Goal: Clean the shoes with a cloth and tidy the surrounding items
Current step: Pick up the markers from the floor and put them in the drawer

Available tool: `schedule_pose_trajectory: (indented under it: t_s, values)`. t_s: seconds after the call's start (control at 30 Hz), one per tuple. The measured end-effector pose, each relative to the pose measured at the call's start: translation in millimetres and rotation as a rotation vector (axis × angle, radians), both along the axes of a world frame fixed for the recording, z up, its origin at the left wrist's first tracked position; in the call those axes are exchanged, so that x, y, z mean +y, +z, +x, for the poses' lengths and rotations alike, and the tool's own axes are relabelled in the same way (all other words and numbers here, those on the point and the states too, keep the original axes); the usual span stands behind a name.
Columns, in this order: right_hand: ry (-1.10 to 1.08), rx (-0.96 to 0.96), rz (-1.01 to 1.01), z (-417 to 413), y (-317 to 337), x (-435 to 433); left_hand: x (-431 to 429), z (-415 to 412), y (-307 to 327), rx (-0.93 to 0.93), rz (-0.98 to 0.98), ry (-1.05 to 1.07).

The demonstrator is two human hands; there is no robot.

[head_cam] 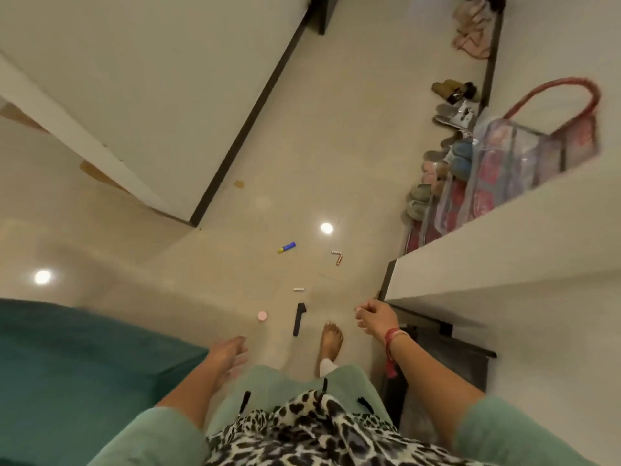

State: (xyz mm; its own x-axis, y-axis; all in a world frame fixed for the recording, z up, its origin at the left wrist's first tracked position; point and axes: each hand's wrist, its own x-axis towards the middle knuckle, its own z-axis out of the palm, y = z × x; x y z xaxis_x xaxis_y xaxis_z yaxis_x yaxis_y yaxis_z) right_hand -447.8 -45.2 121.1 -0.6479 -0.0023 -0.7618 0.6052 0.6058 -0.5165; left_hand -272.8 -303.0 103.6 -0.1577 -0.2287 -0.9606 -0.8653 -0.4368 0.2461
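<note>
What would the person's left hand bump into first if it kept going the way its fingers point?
Probably the small pink round jar on the floor, just ahead of the left hand. Depth is unclear: the hand may pass above it.

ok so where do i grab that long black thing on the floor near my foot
Take the long black thing across its narrow middle, coming from above with the right hand, probably: it lies flat on the floor, long sides free, pink jar well clear.
</note>
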Motion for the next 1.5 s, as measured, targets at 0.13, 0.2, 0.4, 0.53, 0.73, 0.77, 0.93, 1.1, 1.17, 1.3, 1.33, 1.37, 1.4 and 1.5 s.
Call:
schedule_pose_trajectory:
  t_s: [0.13,0.2,0.4,0.53,0.73,0.77,0.93,1.1,1.17,1.3,1.33,1.37,1.4,1.5]
  values:
    - [0.138,-0.073,0.022,-52,-26,8,22,-53,-12,0.004,-0.019,0.032]
    - [0.148,-0.074,0.045,-76,-44,4,28,-79,-18,0.020,-0.038,0.035]
    - [0.121,-0.031,0.051,-132,-133,-17,35,-148,-87,0.004,-0.018,0.066]
    - [0.080,0.020,0.113,-156,-231,-30,40,-176,-184,-0.001,0.011,0.024]
    - [0.086,0.069,0.243,-193,-433,-40,41,-221,-376,0.034,0.049,-0.076]
    - [0.084,0.092,0.262,-199,-461,-42,39,-225,-403,0.046,0.043,-0.049]
    - [0.031,0.147,0.344,-220,-580,-51,34,-226,-503,0.099,-0.001,0.046]
    - [-0.099,0.245,0.402,-226,-618,-52,34,-215,-539,0.131,0.018,0.068]
    - [-0.110,0.259,0.352,-217,-604,-53,33,-213,-532,0.123,0.027,0.124]
    - [-0.068,0.259,0.118,-163,-566,-64,40,-216,-522,0.148,0.070,0.204]
    - [-0.048,0.245,0.052,-146,-549,-70,41,-219,-515,0.159,0.087,0.184]
    - [-0.025,0.235,-0.005,-131,-532,-78,43,-222,-507,0.186,0.117,0.169]
    - [0.003,0.232,-0.041,-117,-518,-83,46,-224,-500,0.217,0.154,0.149]
    - [0.088,0.202,-0.102,-88,-495,-96,53,-231,-487,0.292,0.208,0.084]
